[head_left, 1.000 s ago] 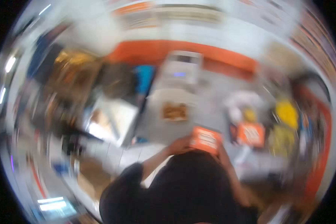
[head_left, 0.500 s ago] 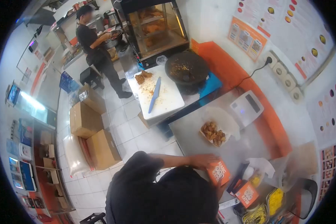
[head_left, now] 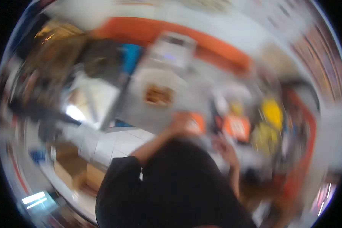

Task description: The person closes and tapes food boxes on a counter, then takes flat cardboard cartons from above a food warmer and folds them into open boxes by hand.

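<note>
The view is strongly blurred by motion. My left hand (head_left: 178, 124) lies on the left part of an orange box (head_left: 195, 122) with pale lettering, at the near edge of the grey counter; its fingers are smeared. To the right, my right hand (head_left: 225, 148) is off that box, its fingers apart and nothing visible in them. Just beyond it is a second orange box (head_left: 236, 128). Farther back on the counter, an open tray of brown food pieces (head_left: 158, 95) rests near a white scale (head_left: 173, 51).
A white cutting board (head_left: 104, 97) with a long knife is at the left, near a dark round pan (head_left: 98, 62). Containers with yellow contents (head_left: 271, 114) stand at the right. Cardboard boxes (head_left: 70, 161) are on the floor at the lower left.
The camera has swung, so the counter appears turned and the scale and food tray sit farther left. My right hand has come away from the orange box; my left hand remains on it.
</note>
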Tool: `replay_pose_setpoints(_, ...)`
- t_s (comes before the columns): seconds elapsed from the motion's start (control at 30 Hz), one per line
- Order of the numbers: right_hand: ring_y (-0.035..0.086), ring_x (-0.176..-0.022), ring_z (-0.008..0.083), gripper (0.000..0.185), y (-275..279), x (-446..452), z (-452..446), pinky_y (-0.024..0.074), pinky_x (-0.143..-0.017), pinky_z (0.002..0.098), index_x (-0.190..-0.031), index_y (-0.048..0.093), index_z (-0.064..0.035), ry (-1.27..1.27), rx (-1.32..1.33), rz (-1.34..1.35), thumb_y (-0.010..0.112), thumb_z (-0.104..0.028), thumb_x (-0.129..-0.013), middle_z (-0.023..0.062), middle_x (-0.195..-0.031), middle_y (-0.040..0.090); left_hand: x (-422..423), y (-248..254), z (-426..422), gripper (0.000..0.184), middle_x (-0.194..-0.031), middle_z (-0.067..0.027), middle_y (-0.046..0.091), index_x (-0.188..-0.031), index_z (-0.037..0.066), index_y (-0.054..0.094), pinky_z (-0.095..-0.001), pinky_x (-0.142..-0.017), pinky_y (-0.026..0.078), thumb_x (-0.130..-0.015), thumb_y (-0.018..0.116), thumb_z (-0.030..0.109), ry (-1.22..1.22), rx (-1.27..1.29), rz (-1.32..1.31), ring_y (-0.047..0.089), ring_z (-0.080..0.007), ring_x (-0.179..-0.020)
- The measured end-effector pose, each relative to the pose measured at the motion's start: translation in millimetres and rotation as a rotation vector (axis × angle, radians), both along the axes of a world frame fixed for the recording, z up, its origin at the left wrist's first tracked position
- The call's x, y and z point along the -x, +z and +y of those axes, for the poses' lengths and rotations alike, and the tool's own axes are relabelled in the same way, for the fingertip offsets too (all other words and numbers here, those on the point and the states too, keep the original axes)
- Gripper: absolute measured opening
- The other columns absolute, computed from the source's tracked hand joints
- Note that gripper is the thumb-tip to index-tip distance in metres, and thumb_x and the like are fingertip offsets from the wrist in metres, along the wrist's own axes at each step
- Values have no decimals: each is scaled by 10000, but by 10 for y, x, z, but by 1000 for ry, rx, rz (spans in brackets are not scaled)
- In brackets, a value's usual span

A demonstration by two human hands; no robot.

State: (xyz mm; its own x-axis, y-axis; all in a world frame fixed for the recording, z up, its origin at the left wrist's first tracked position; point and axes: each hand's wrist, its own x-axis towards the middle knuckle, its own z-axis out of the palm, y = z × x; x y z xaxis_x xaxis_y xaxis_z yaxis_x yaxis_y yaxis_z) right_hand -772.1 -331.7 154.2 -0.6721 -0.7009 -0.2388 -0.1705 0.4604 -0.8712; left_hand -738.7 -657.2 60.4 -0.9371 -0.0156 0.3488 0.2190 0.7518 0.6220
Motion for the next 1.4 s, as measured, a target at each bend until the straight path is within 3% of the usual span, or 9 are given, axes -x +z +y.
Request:
replay_pose_setpoints(0.3,396,-560,58,232,-16,57,2154,309,-505,244,-944,695,-69,-1194,-45,-46,599,-268,-1013,-73,-674,497,-10,415,60,604,-1119,-158,667,-1145,90,641,-505,-965,447,-744,836,498,-124,10,-222,617,-352,-1089)
replay_pose_setpoints(0.37,531,-670,98,307,-793,181,2609,416,-585,291,-1063,706,-75,-1025,-109,-112,543,-333,-1036,-18,-782,596,-24,262,101,653,-1103,-143,659,-1146,103,638,-495,-926,462,-690,860,513,-86,-58,-124,623,-349,-1062)
replay_pose_setpoints(0.43,414,-1410,280,629,-1192,283,2707,329,-1116,541,-1513,468,-159,-1014,35,-381,586,-471,-981,76,-1541,467,-46,118,157,703,-1088,-128,650,-1147,116,635,-484,-887,477,-636,885,529,-6,-29,-45,628,-345,-1036)
replay_pose_setpoints(0.67,559,-955,184,408,-1540,570,2483,476,-780,372,-1302,605,-50,-947,420,-406,638,-302,-984,64,-1137,624,-102,122,153,803,-1253,-133,530,-1229,136,534,-495,-955,376,-562,901,391,-1,252,-281,519,-327,-1190)
replay_pose_setpoints(0.77,597,-1201,234,569,-185,6,1485,498,-961,410,-1398,618,-152,-886,406,-293,807,-322,-889,228,-1229,691,-116,134,90,773,-1198,-122,535,-1213,139,536,-471,-945,362,-575,896,388,60,211,-208,531,-316,-1144)
replay_pose_setpoints(0.87,704,-933,227,432,-700,-225,1727,542,-819,330,-1294,651,-36,-627,32,314,729,-273,-941,212,-1014,745,-114,52,111,763,-1182,-116,535,-1207,138,530,-466,-957,356,-604,891,434,56,224,-282,530,-314,-1145)
replay_pose_setpoints(0.97,574,-825,166,297,-1707,-35,2125,477,-676,327,-1157,646,-38,-993,238,-188,657,-276,-981,42,-1022,649,-106,-13,160,788,-1162,-109,547,-1224,131,529,-462,-941,371,-604,897,450,110,231,-212,538,-309,-1140)
replay_pose_setpoints(1.23,620,-774,456,253,-1805,217,2633,486,-725,535,-857,698,56,-560,-595,431,696,-196,-863,239,-776,664,-208,972,352,811,-1317,-154,561,-1315,102,559,-520,-1011,418,-667,853,490,413,67,-592,533,-343,-1265)
replay_pose_setpoints(1.4,486,-644,108,129,233,-17,1659,385,-575,321,-930,680,-25,-507,-61,-73,655,-151,-932,6,-708,552,-155,562,433,865,-1336,-150,559,-1363,68,501,-513,-1046,415,-665,874,417,520,-29,-65,524,-350,-1283)
